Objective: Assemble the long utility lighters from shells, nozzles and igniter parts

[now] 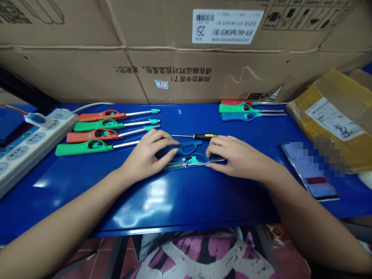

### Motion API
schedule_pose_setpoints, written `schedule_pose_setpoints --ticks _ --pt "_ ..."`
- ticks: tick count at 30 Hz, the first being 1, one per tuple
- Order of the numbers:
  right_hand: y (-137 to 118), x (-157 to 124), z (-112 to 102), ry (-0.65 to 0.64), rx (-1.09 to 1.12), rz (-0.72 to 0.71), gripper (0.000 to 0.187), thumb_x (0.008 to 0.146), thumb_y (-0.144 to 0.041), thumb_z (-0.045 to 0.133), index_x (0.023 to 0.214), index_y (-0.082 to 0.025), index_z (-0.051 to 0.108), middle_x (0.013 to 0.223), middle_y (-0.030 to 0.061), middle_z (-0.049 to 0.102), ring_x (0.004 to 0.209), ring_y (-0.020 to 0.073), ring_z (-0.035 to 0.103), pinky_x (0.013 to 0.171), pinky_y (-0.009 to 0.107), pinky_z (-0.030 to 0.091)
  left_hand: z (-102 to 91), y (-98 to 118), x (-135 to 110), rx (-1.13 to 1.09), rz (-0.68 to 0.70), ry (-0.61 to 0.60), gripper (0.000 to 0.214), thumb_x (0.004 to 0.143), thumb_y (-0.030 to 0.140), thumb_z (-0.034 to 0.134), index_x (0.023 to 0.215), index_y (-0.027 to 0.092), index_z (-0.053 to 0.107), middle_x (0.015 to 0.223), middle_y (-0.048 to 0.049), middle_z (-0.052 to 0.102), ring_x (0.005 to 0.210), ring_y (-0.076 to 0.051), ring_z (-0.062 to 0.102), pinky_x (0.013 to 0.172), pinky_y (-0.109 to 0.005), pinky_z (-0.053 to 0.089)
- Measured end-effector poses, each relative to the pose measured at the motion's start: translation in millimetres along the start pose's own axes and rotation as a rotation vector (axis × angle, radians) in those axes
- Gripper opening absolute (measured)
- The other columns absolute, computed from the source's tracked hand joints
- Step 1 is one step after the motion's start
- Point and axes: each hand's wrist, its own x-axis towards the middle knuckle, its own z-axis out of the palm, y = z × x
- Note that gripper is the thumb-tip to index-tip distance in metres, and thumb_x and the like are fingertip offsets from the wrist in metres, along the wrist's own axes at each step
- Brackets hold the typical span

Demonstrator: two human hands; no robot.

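Observation:
A blue gas lighter lies taken apart in the middle of the table. Its near casing half (188,162) holds a fuel tank, thin wires and a green trigger; the empty far half (190,148) is beside it. My left hand (154,151) has its curled fingers and thumb at the left end of the far half, apparently gripping it. At the right end of the near half, my right hand (228,155) pinches the lighter where the metal tube (218,159) begins. Just beyond my right fingers is a black and yellow screwdriver (203,136).
Several orange and green lighters (91,135) lie in a row at left, near a white power strip (37,139). Red, green and blue lighters (236,116) lie at back right. A phone (310,170) and taped parcel (328,120) are at right. Cardboard (174,35) stands behind.

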Motion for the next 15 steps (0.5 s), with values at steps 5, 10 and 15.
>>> schedule_pose_setpoints --ticks 5,10,15 --pt "0 0 4 -0.081 0.150 0.065 0.009 0.093 -0.028 0.065 0.097 -0.022 0.059 0.102 0.0042 0.063 0.094 0.0205 0.059 0.082 0.033 0.044 2.1 13 -2 -0.002 0.144 -0.176 0.035 0.093 0.042 0.068 0.120 0.020 0.069 0.109 -0.0077 0.070 0.094 -0.022 0.061 0.082 -0.036 0.046" --pt "1 -1 4 -0.112 0.262 0.142 0.008 0.094 -0.021 0.060 0.095 -0.023 0.053 0.093 0.0011 0.064 0.083 0.0172 0.058 0.070 0.029 0.042 10.6 14 -7 -0.052 0.100 -0.219 0.030 0.099 0.034 0.060 0.125 0.019 0.067 0.108 -0.0079 0.070 0.098 -0.021 0.062 0.085 -0.034 0.046" --pt "4 -4 2 -0.133 0.326 0.207 0.008 0.092 -0.023 0.063 0.094 -0.023 0.055 0.089 0.0000 0.065 0.077 0.0161 0.058 0.066 0.028 0.041 10.6 16 -8 0.002 0.127 -0.206 0.029 0.100 0.032 0.058 0.125 0.021 0.068 0.102 -0.0073 0.070 0.092 -0.020 0.061 0.078 -0.034 0.042"
